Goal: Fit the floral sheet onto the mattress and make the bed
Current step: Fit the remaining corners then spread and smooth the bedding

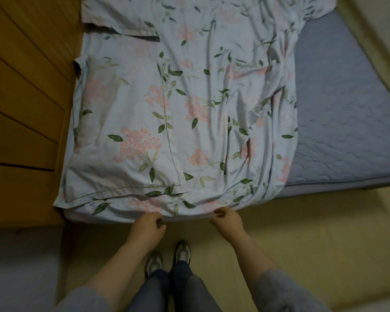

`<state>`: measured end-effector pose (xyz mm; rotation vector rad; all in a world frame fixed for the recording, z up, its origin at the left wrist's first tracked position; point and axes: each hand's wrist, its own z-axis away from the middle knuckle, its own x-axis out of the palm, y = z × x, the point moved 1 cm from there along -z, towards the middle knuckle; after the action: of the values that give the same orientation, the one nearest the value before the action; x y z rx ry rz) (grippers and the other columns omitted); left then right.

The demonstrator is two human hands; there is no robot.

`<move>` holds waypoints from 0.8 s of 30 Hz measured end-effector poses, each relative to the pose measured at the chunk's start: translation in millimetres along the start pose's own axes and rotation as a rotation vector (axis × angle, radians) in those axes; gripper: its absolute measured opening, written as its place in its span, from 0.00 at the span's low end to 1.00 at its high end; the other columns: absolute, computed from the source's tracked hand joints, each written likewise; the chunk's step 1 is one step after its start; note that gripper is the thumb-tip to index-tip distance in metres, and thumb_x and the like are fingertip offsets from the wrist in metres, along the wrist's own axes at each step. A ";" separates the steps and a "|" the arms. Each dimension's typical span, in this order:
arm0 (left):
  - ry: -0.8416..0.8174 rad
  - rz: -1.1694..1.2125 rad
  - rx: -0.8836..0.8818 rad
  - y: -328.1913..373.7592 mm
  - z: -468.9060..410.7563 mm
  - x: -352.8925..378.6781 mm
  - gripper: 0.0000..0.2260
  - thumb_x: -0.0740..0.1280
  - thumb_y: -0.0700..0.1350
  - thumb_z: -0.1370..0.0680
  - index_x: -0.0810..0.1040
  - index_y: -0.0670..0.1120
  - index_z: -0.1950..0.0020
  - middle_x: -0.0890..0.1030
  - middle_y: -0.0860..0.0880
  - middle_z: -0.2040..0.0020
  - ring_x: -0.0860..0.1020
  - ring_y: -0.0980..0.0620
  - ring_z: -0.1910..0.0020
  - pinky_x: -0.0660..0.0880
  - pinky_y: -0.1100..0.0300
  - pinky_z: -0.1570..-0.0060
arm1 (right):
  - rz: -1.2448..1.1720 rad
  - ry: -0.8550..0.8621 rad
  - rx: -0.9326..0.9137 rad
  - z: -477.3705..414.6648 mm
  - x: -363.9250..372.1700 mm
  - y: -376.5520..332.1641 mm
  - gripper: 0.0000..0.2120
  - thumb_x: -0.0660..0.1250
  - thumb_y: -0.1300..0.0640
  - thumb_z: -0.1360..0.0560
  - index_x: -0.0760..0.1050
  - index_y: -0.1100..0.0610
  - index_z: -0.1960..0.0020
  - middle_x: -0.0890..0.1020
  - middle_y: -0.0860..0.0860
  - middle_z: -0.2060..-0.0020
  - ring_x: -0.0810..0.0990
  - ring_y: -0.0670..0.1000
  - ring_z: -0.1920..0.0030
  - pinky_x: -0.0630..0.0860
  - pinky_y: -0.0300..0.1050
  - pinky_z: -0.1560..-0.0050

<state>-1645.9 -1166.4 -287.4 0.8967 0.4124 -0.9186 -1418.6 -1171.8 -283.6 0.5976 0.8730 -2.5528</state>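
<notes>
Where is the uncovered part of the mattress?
Head view, right side: the blue quilted mattress lies bare beside the pale floral sheet, which covers the left and middle.

My only camera sits on my head, looking steeply down and forward along the mattress (347,109) from close above its near edge, my shoes (182,252) just short of it.

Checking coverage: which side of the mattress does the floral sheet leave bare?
The person's right side: blue quilted mattress shows there, while the pale floral sheet covers the left.
</notes>
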 end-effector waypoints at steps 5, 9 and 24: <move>-0.004 0.082 0.071 32.4 19.2 -11.7 0.07 0.66 0.45 0.23 0.78 0.49 0.46 0.79 0.50 0.50 0.76 0.54 0.52 0.76 0.59 0.52 | -0.113 0.098 -0.030 38.7 -26.0 4.1 0.12 0.67 0.60 0.27 0.76 0.58 0.44 0.78 0.52 0.54 0.76 0.49 0.55 0.70 0.36 0.64; 0.012 0.097 0.156 69.0 29.8 -16.8 0.07 0.67 0.46 0.23 0.78 0.48 0.45 0.79 0.51 0.51 0.75 0.57 0.55 0.69 0.67 0.62 | -0.200 0.184 -0.062 59.8 -56.1 14.8 0.15 0.68 0.59 0.27 0.76 0.57 0.41 0.79 0.53 0.51 0.77 0.50 0.54 0.70 0.33 0.65; 0.042 0.117 0.297 299.5 46.5 93.1 0.08 0.67 0.45 0.24 0.80 0.46 0.46 0.81 0.49 0.51 0.78 0.53 0.53 0.72 0.62 0.53 | -0.207 0.353 -0.192 60.6 -280.6 133.2 0.07 0.69 0.59 0.27 0.77 0.53 0.50 0.80 0.49 0.57 0.77 0.48 0.55 0.70 0.38 0.57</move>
<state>-1349.3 -1163.2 -175.4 1.2001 0.2591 -0.8666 -1136.5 -1250.2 -163.5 0.9595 1.3450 -2.5395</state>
